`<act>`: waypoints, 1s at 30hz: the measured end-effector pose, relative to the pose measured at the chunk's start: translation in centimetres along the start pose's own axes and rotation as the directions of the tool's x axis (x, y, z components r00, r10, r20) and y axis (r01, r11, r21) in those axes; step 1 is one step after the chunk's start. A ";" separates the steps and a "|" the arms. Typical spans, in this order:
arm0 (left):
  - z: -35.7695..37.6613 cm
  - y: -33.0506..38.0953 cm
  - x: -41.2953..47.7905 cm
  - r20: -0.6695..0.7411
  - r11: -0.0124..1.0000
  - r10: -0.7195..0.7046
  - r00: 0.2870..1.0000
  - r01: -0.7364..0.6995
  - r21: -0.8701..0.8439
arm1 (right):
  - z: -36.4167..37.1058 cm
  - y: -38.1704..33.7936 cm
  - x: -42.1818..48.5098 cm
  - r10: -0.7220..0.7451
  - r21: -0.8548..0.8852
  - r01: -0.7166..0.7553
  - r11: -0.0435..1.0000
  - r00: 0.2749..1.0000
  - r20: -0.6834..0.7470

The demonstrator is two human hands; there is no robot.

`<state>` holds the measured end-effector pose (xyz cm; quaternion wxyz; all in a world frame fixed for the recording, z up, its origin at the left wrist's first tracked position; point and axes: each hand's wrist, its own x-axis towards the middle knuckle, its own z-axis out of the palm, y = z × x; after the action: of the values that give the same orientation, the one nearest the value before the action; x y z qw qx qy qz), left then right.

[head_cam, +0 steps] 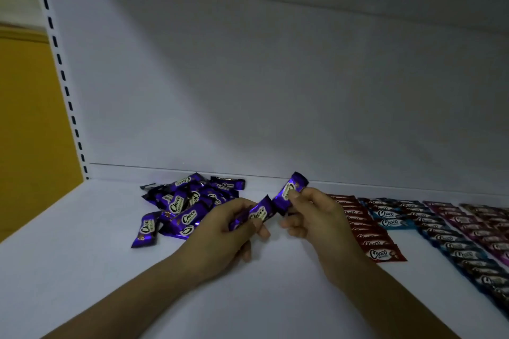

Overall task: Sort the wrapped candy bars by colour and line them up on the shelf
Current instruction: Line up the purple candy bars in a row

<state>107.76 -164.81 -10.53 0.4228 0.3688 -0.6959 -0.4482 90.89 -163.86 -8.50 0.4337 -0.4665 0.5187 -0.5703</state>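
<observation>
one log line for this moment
left grip holds purple bar | right grip holds second bar | pile unsorted | red row lined

Left hand [231, 231] and right hand [316, 217] each pinch one purple foil-wrapped candy bar [257, 214] above the white shelf [82, 270].

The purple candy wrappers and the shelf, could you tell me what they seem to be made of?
The purple candy wrappers look like glossy metallised plastic film: bright glints on the creases, crimped flat ends. The shelf looks like white painted sheet metal, matte, with a slotted upright at its left; laminated board cannot be excluded.
</observation>
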 end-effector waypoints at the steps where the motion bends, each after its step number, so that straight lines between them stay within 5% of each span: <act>1: 0.1 0.0 -0.2 0.005 1.000 0.004 1.000 -0.004 0.007 | -0.6 -0.1 0.2 -0.043 -0.063 0.042 0.997 0.999 -0.017; 3: 0.1 0.2 -0.5 -0.013 1.000 0.014 1.000 -0.014 0.025 | -1.8 -0.4 0.4 -0.224 -0.326 0.220 0.919 0.974 0.026; 4: 0.1 0.3 -0.5 -0.043 0.999 0.021 0.999 -0.019 0.032 | -2.5 -0.4 0.4 -0.314 -0.507 0.322 0.800 0.944 0.104; 7: 0.3 0.5 -0.6 -0.161 1.000 -0.005 0.987 0.008 0.015 | -3.5 -0.2 0.3 -0.214 -0.805 0.464 0.371 0.886 0.412; 9: 0.5 0.5 -0.4 -0.197 0.999 -0.027 0.980 0.033 0.026 | -3.9 -0.3 0.3 -0.102 -0.811 0.428 0.399 0.900 0.425; 14: 1.4 1.2 0.3 -0.161 0.993 0.031 0.986 -0.012 0.120 | -4.8 -0.6 0.7 -0.189 -0.758 0.356 0.547 0.934 0.302; 21: 3.6 0.6 1.6 -0.366 0.993 0.094 0.926 -0.062 0.098 | -4.1 0.9 0.3 -0.217 -0.804 0.435 0.406 0.900 0.377; 30: 3.7 -0.2 1.6 -0.297 0.992 0.114 0.948 -0.090 0.093 | -6.4 0.1 1.6 -0.284 -0.949 0.250 0.192 0.940 0.190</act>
<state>103.80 -165.17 -11.21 0.5318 0.4128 -0.6585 -0.3365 84.32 -164.27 -8.65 -0.0562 -0.7071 0.6746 -0.2045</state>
